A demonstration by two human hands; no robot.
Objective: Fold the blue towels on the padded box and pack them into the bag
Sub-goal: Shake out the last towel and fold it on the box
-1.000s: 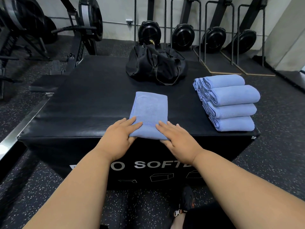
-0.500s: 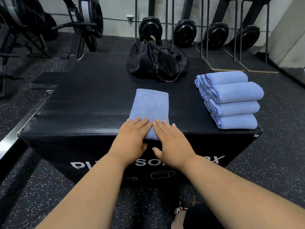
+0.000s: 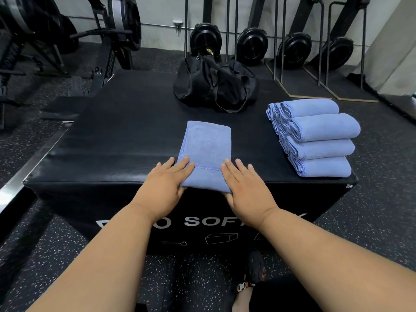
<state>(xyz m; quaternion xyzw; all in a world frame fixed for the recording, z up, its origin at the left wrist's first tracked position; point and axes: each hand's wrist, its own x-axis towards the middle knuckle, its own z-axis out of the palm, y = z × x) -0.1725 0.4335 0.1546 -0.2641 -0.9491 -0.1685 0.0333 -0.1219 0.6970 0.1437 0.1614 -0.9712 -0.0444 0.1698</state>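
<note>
A blue towel (image 3: 207, 149), folded into a long strip, lies on the black padded box (image 3: 117, 140) near its front edge. My left hand (image 3: 166, 188) holds the strip's near left corner, fingers flat on top and thumb tucked under the edge. My right hand (image 3: 245, 190) holds the near right corner the same way. A stack of several folded blue towels (image 3: 315, 138) sits at the box's right side. The black bag (image 3: 216, 86) slumps at the far middle of the box, its handles draped over it.
Rowing machines (image 3: 252, 43) stand upright against the back wall, and another machine (image 3: 108, 34) is at the far left. Speckled rubber floor (image 3: 371, 221) surrounds the box. My shoe (image 3: 254, 271) is below the box's front face.
My hands had come together at the middle of the towel's near edge half a second ago; now they have spread apart to its two near corners.
</note>
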